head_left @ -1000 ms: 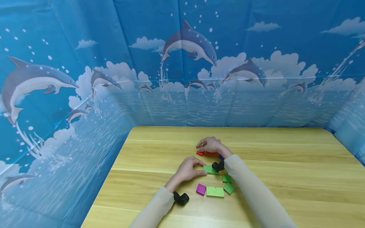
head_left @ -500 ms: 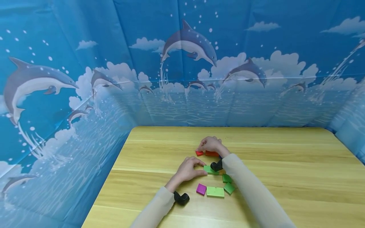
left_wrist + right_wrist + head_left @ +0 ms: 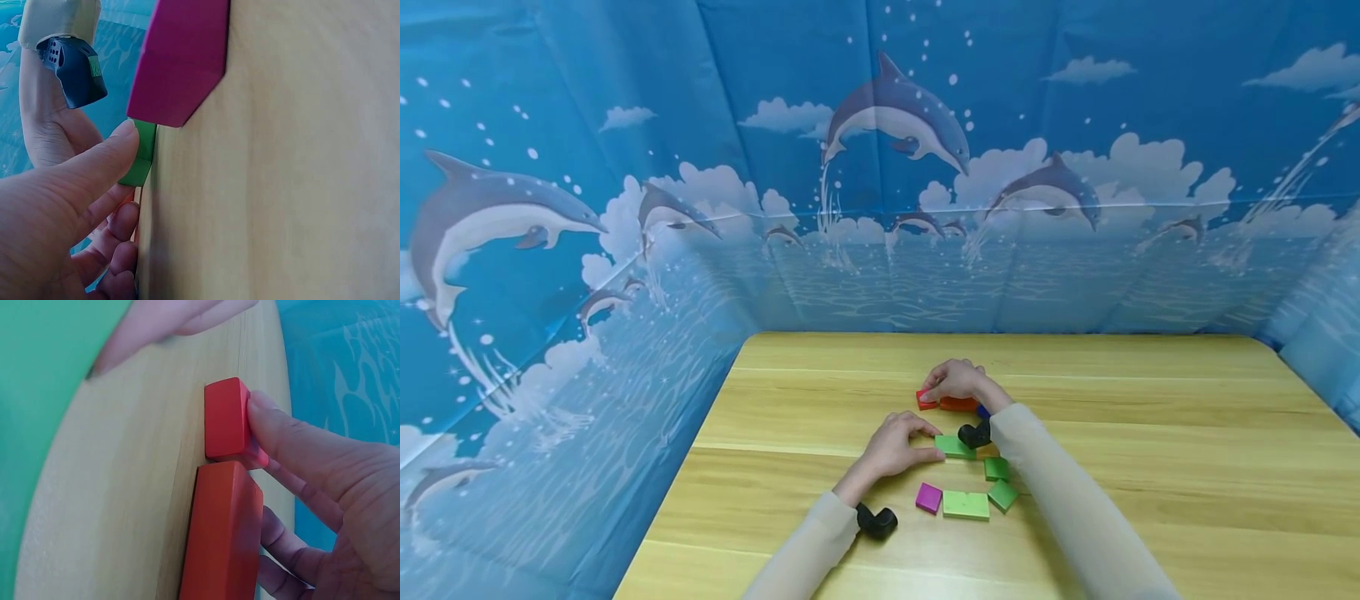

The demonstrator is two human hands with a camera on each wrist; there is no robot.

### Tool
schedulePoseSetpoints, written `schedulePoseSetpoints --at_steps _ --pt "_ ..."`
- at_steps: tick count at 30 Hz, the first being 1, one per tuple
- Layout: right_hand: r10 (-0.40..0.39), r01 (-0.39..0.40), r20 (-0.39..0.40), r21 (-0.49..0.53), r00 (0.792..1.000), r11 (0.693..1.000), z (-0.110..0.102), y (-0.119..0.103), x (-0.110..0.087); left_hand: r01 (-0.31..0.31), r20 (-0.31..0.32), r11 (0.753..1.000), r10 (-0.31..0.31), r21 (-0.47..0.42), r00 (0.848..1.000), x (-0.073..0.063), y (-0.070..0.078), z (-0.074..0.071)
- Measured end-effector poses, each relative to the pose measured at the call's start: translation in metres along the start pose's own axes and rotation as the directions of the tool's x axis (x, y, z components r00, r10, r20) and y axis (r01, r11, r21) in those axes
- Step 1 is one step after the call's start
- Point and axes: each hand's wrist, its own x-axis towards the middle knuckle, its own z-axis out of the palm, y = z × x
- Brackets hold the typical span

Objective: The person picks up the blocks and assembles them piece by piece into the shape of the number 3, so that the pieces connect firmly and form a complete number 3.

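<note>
In the head view my left hand (image 3: 891, 446) pinches the left end of a flat green block (image 3: 951, 447), thumb at the near side and a finger at the far side. The left wrist view shows the thumb lying on this green block (image 3: 145, 150). Farther back, my right hand (image 3: 957, 379) holds a small red block (image 3: 925, 400) between thumb and fingers. A longer orange-red block (image 3: 958, 405) sits just right of it. Seen from the right wrist, the red block (image 3: 225, 419) stands end to end with the orange-red block (image 3: 215, 525), the thumb on its side.
Nearer the person lie a magenta block (image 3: 928, 498), a light green block (image 3: 966, 506) and two smaller green blocks, one of them (image 3: 1002, 497) turned at an angle. Blue (image 3: 983, 412) and orange (image 3: 988, 451) pieces show partly behind the right wrist. A dolphin-print curtain (image 3: 880, 275) borders the wooden table (image 3: 805, 392).
My right hand's fingers have closed in on the small red block, which has shifted slightly and turned beside the orange-red one. My left hand stays at the green block.
</note>
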Motion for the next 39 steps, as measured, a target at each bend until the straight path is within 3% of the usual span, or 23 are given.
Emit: schedulePoseSetpoints --at_steps 35,39 --pt "0.003 -0.003 0.018 0.013 1.0 1.0 -0.0006 0.003 -0.0012 0.001 -0.004 1.0 -0.001 -0.007 1.0 -0.001 -0.0005 0.0016" --pt "-0.029 0.026 0.049 0.076 0.998 0.997 -0.0033 0.0056 -0.0035 -0.003 -0.006 1.0 0.003 -0.004 1.0 -0.0017 0.0009 0.0014"
